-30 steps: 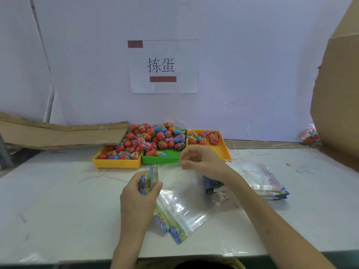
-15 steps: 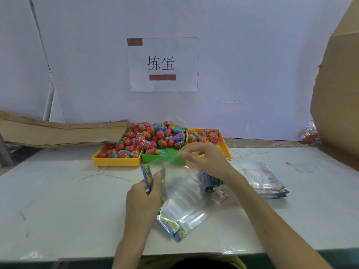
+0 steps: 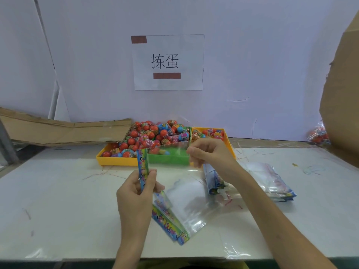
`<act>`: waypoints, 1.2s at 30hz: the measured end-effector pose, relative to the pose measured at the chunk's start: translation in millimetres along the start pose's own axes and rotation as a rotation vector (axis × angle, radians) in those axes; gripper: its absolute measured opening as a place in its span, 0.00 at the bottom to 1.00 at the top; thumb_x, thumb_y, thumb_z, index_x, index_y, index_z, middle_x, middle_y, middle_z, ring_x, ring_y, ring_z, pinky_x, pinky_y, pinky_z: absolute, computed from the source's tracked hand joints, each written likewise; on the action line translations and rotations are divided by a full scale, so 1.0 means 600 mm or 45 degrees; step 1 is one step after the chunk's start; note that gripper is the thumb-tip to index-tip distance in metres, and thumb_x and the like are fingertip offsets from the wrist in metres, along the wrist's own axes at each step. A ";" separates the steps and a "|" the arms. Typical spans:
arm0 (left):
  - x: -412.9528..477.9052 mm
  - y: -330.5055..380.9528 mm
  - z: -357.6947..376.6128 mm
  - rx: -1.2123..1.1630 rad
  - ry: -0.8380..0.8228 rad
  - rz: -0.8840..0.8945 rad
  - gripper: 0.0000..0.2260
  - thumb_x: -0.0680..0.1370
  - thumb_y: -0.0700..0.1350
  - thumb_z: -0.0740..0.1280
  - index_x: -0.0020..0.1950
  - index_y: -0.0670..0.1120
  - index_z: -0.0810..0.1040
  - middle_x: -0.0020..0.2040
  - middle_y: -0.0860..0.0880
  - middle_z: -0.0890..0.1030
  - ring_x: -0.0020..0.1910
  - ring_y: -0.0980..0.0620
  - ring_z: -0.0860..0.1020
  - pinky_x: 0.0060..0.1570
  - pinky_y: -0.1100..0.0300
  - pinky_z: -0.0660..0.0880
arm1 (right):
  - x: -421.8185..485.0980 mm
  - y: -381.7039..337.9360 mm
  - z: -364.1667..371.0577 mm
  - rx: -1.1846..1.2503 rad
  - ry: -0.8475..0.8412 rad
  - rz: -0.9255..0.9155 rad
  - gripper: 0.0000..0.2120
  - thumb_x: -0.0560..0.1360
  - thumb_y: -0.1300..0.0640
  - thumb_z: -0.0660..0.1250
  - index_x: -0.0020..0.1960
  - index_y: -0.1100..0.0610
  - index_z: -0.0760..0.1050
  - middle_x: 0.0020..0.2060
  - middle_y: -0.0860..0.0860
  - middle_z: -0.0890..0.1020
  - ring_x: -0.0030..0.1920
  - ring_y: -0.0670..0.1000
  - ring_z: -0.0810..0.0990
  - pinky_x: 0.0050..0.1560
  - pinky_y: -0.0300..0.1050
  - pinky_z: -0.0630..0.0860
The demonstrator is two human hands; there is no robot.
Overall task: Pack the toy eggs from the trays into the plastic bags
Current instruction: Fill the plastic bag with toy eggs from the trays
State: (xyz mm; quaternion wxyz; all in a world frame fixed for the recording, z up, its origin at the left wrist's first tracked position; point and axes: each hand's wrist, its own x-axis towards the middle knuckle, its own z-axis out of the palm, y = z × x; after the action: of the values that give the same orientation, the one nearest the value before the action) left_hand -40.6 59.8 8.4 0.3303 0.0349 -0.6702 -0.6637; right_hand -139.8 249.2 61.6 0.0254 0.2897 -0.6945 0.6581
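Note:
A clear plastic bag (image 3: 186,199) with a colourful printed strip hangs over the table in front of me. My left hand (image 3: 138,193) pinches the printed strip at the bag's left top corner. My right hand (image 3: 210,155) pinches the clear top edge on the right, so the mouth is stretched between both hands. Behind them stand three trays: a yellow tray (image 3: 114,161) and a green tray (image 3: 168,159) heaped with red, blue and pink toy eggs (image 3: 151,133), and a second yellow tray (image 3: 229,143) with a few eggs.
A pile of spare plastic bags (image 3: 272,181) lies on the white table (image 3: 58,200) to the right. Flattened cardboard (image 3: 64,131) leans at the back left, a tall cardboard sheet (image 3: 343,94) stands at the right edge. A filled bag of eggs (image 3: 318,134) sits far right.
My left hand has raised the printed strip higher and my right hand has pulled the clear edge away to the right, stretching the bag's mouth wider in front of the trays.

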 end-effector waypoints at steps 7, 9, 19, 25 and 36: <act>-0.003 0.010 -0.006 0.247 0.215 0.452 0.10 0.77 0.50 0.73 0.51 0.55 0.73 0.48 0.62 0.78 0.47 0.56 0.78 0.45 0.67 0.73 | 0.000 0.003 0.001 -0.016 0.129 0.061 0.06 0.73 0.57 0.76 0.38 0.56 0.83 0.30 0.56 0.82 0.27 0.52 0.77 0.30 0.42 0.76; 0.006 0.016 0.009 0.375 -0.138 0.477 0.07 0.77 0.56 0.73 0.45 0.57 0.76 0.43 0.59 0.80 0.43 0.55 0.80 0.41 0.65 0.75 | -0.001 0.005 -0.001 -0.027 0.158 0.063 0.07 0.74 0.58 0.76 0.39 0.59 0.82 0.30 0.57 0.82 0.26 0.52 0.77 0.29 0.42 0.76; 0.107 -0.013 0.102 0.940 -0.774 0.552 0.16 0.80 0.64 0.63 0.38 0.57 0.75 0.31 0.59 0.75 0.34 0.60 0.76 0.29 0.63 0.66 | 0.004 0.017 -0.007 -0.246 0.287 0.103 0.09 0.74 0.55 0.77 0.39 0.57 0.81 0.28 0.54 0.82 0.26 0.52 0.79 0.29 0.42 0.77; 0.131 -0.025 0.114 0.835 -0.823 0.560 0.13 0.83 0.55 0.61 0.41 0.54 0.77 0.29 0.55 0.75 0.29 0.56 0.74 0.28 0.56 0.68 | 0.002 0.014 -0.020 -0.228 0.224 0.123 0.03 0.73 0.56 0.78 0.44 0.52 0.84 0.35 0.50 0.85 0.33 0.48 0.82 0.36 0.40 0.80; 0.132 -0.037 0.112 0.742 -0.792 0.537 0.16 0.83 0.52 0.56 0.34 0.56 0.62 0.29 0.54 0.68 0.31 0.53 0.68 0.33 0.64 0.57 | 0.006 0.033 -0.034 -0.514 0.466 0.152 0.10 0.76 0.60 0.71 0.47 0.44 0.83 0.37 0.47 0.82 0.40 0.59 0.79 0.39 0.51 0.80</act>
State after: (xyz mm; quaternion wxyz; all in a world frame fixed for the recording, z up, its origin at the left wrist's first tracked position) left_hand -144.0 77.3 26.4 0.2178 -0.2112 -0.8880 -0.3456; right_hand -158.5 266.4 47.8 0.1687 0.1137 -0.8113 0.5480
